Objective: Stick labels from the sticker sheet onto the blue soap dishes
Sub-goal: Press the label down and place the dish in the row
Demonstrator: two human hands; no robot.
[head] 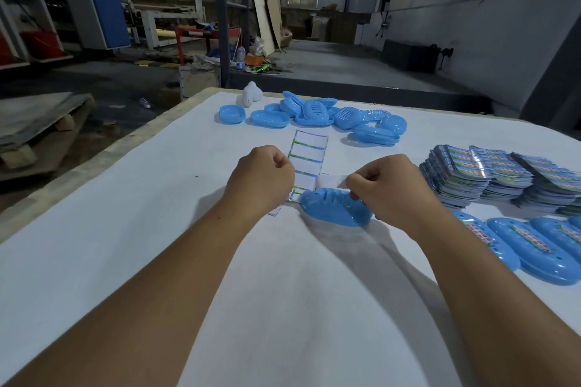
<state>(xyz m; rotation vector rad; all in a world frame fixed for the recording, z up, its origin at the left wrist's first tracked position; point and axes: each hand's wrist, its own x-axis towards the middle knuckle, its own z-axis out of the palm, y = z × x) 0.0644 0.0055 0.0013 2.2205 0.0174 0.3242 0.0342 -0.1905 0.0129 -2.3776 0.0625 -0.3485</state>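
A long sticker sheet [308, 154] with green-edged white panels lies on the white table [125, 198]. My left hand [262, 177] pinches the sheet's left edge with curled fingers. A blue soap dish [333, 207] lies tilted just below the sheet's near end. My right hand [390, 188] hovers over the dish's right end and pinches a white label [331, 181] between thumb and fingers. The label's printed face is hidden.
A heap of unlabelled blue soap dishes [317, 115] sits at the far middle beside a white object [251, 94]. Stacks of sticker sheets [490, 173] stand at the right. Labelled dishes [528, 248] line the right edge. The table's left edge [94, 163] drops to the floor.
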